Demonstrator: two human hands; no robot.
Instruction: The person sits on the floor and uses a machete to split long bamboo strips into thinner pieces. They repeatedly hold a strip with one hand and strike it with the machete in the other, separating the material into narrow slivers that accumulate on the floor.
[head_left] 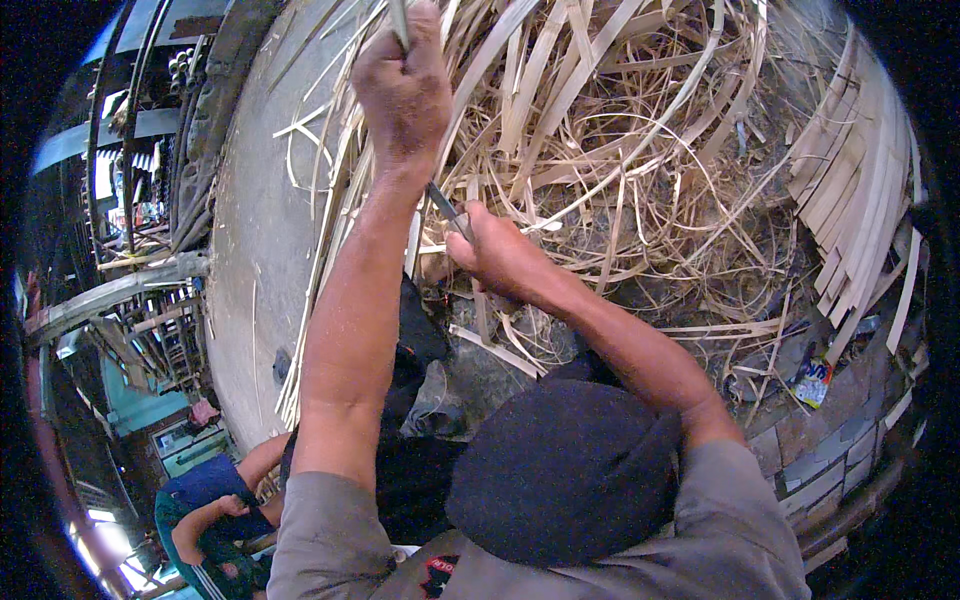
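I look down on a grey floor [255, 150], its upper part covered by a tangled heap [620, 180] of thin, pale strips. From grey sleeves [330, 530], two bare arms reach out; the left arm [350, 290] is nearly straight, pointing up my view, while the right arm [630, 345] bends at the elbow and slants inward. A dark cap [565, 470] sits between them. Flat slats [860, 170] fan out at the right, and another person [205, 495] is at the lower left. I have the left hand [405, 95] curled into a fist, its fingers clamped on a pale strip [400, 25] that runs out of sight at the upper edge. The right hand [495, 250] is near the left wrist, its fingers together and clamped on a narrow dark blade [440, 202]; its far end hides behind that wrist, so I cannot tell what it touches
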